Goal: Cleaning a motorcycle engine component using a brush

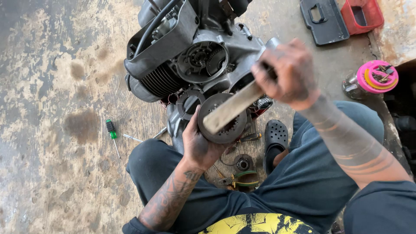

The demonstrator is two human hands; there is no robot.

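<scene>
Left hand holds round disc from below, just in front of engine, so disc stays steady. Right hand closed tight round flat bar, bar tip lying on disc face. Screwdriver on floor, left of engine. Pliers near knee.

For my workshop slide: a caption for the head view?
Left hand holds round plate; right hand presses flat bar across it.

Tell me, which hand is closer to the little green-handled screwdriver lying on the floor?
Left. The left hand holds the round metal disc, right of the green-handled screwdriver. The right hand, gripping a flat bar, is farther right.
</scene>
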